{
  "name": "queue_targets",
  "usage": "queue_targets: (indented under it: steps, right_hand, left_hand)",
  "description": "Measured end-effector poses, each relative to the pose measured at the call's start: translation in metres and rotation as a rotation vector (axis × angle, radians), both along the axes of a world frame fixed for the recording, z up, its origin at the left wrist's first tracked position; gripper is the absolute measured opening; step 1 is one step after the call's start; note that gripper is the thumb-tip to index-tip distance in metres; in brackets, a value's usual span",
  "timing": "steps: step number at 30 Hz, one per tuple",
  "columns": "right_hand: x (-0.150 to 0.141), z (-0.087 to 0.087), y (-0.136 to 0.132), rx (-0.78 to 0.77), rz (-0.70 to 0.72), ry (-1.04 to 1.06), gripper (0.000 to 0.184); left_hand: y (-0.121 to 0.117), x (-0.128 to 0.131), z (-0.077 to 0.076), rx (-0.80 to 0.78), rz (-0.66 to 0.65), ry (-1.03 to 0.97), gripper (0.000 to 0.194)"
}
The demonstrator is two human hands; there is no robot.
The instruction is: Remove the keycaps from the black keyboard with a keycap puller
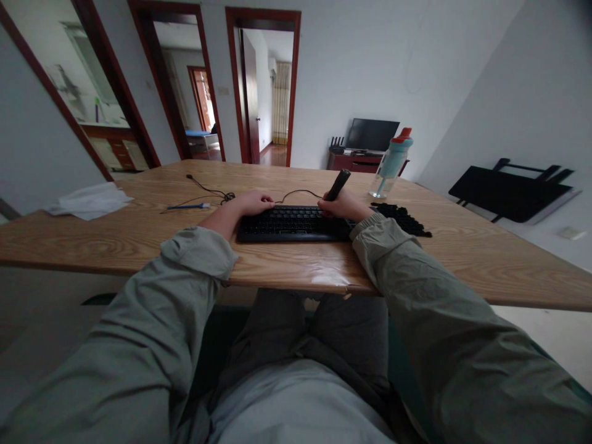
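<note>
Grey shirt fabric [300, 410] sits nearest the camera, flanked by two rolled-up green sleeves [134, 320]. The person's right hand [340, 203] is wrapped firmly around a black cylindrical tool [338, 184], which tilts above the keyboard [296, 227]; its lower end is hidden. The left hand [256, 201] rests at the keyboard's far left edge, fingers curled; whether they pinch anything does not show.

Just right of the gripping wrist lies a heap of small black pieces [404, 221], possibly keycaps, apart from the keyboard. Beyond them stands a bottle [391, 166]; left of the left hand lies a slim blue item [187, 206]. Work on the keyboard looks midway, with the tool in hand and pieces off it; how many key positions are bare is too dark to judge.
</note>
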State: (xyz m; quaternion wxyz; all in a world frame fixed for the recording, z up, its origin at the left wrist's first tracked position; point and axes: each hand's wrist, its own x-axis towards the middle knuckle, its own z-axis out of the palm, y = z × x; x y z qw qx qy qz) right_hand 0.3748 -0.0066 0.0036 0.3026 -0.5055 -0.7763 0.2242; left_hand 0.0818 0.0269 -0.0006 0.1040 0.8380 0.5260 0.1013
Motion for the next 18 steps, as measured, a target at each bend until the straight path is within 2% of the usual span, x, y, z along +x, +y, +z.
queue_targets:
  steps: [4, 10, 18]
  right_hand:
    - [0.001, 0.004, -0.001, 0.105, 0.008, -0.105, 0.015]
    - [0.001, 0.003, -0.005, 0.012, 0.007, 0.003, 0.014]
    - [-0.001, 0.005, 0.007, 0.017, 0.078, -0.046, 0.010]
  left_hand:
    - [0.004, -0.001, -0.003, 0.005, -0.010, -0.014, 0.042]
    - [0.011, -0.004, -0.007, 0.014, -0.030, -0.042, 0.044]
    - [0.017, -0.007, -0.010, 0.010, -0.022, -0.038, 0.043]
